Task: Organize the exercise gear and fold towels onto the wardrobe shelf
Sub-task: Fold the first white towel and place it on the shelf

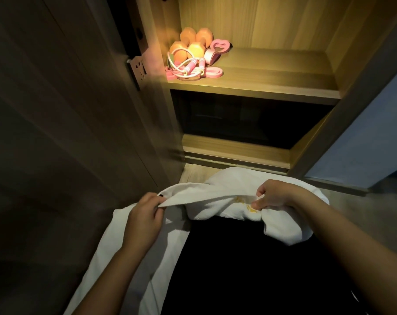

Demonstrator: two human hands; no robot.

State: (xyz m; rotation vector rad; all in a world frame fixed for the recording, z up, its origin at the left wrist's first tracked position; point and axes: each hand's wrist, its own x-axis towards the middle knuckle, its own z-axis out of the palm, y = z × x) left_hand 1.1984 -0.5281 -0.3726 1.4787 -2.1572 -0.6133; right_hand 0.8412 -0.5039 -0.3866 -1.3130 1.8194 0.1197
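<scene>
Where the white towel [227, 192] is lying: it is draping over the person's dark-clothed lap [250, 258], low in front of the open wardrobe, and is not on the shelf; one end is trailing down past the left forearm, the other is bunching under the right wrist.
Left hand [145, 214]: it is pinching a towel edge between thumb and curled fingers, lifting it into a taut ridge.
Right hand [277, 196]: its fingers are curling round a gathered fold of the same towel, just beside some yellow embroidery [247, 205].
Wardrobe shelf [272, 80]: it is glowing under warm light, with the exercise gear clustering at its left end.
Orange dumbbells [196, 50]: two are sitting side by side towards the back left corner.
Jump rope [188, 67]: it is lying coiled in front of the dumbbells, its pink handles crossing near the shelf's front.
Pink band [212, 72]: it is lying flat, just right of the rope handles.
Pink heart-shaped piece [218, 45]: it is resting right of the dumbbells, behind a rolled pink strap [211, 56].
Lower compartment [250, 119]: it is sitting in deep shadow; its contents cannot be told.
Left door [79, 87]: it is standing open, its hinge [138, 69] catching the light.
</scene>
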